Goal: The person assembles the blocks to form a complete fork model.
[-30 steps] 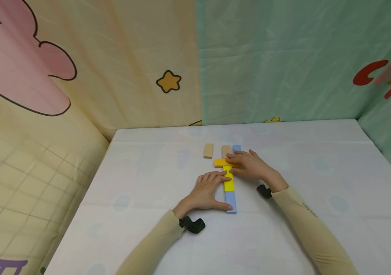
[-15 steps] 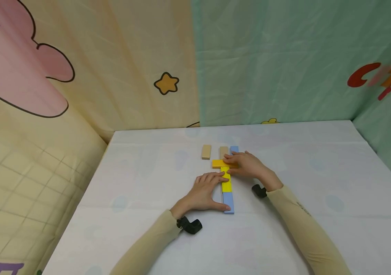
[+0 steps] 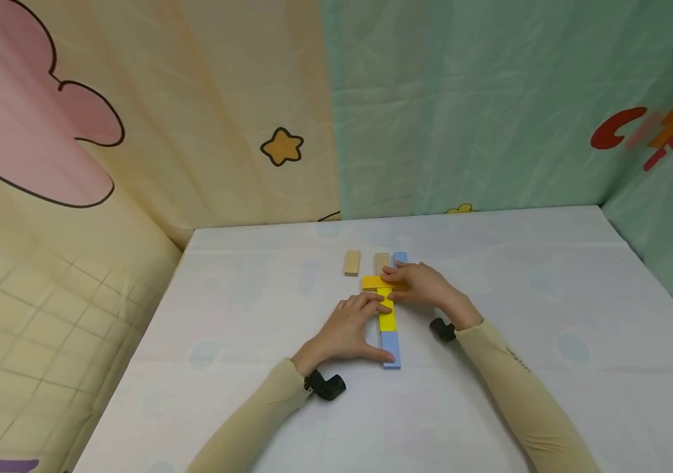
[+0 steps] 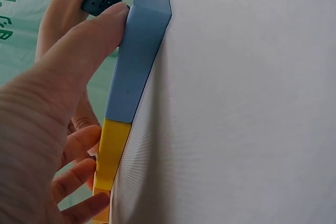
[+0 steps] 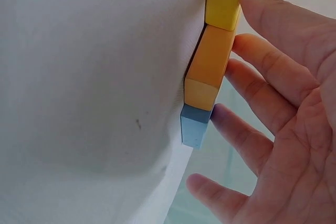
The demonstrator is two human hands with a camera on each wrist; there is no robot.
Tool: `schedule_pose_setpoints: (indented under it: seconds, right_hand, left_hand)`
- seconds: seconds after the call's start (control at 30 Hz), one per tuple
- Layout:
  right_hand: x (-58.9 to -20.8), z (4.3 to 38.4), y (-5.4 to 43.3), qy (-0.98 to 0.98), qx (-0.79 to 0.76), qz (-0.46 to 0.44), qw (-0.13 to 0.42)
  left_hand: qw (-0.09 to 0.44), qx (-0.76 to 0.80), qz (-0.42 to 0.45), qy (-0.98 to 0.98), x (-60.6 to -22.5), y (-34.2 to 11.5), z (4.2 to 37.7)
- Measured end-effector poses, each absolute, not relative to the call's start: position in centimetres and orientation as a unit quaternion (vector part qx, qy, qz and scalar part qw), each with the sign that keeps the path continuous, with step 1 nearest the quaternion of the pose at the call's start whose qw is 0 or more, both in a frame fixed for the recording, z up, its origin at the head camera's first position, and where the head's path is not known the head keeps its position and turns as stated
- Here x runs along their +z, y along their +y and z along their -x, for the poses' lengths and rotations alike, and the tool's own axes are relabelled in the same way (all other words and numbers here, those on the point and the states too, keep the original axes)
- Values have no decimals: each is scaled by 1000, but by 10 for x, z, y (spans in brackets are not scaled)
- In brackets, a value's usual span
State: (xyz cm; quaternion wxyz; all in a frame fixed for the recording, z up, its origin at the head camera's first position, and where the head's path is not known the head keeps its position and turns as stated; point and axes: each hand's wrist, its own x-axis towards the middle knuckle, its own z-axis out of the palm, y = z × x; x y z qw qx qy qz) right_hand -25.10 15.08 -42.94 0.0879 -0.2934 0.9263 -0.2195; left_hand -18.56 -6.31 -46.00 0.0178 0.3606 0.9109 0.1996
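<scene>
Flat toy blocks lie end to end in a column on the white-covered table. The near one is a blue block (image 3: 391, 348), then come yellow blocks (image 3: 388, 322), with an orange block (image 3: 371, 283) set crosswise at their far end. My left hand (image 3: 344, 332) is spread along the column, thumb on the near blue block and fingertips on the yellow. From the right, my right hand (image 3: 431, 286) rests its fingertips on the orange block, thumb at the yellow. In the right wrist view those fingers lie extended along the blocks' top faces. The right hand hides the orange block's right end.
Beyond the orange block lie a plain wooden block (image 3: 382, 263) and a second blue block (image 3: 399, 257). Another wooden block (image 3: 351, 263) sits apart to their left. Printed curtains (image 3: 224, 131) hang behind the table (image 3: 242, 289).
The head view has shifted slightly, so everything appears a little further left. Relative to the blocks, both hands stay nearly where they were.
</scene>
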Motion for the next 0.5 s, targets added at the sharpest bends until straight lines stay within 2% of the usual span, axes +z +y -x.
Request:
schedule_pose_setpoints:
  seconds: [0.23, 0.4, 0.5]
  right_hand:
    - [-430, 250, 149, 925, -217, 298, 91]
    - [-428, 250, 149, 926, -215, 295, 93]
    - [-428, 251, 150, 927, -218, 291, 97]
  left_hand:
    - [6, 221, -341, 914, -453, -65, 189]
    - [-20, 247, -288, 925, -444, -73, 208]
    - [-3, 250, -244, 937, -441, -78, 221]
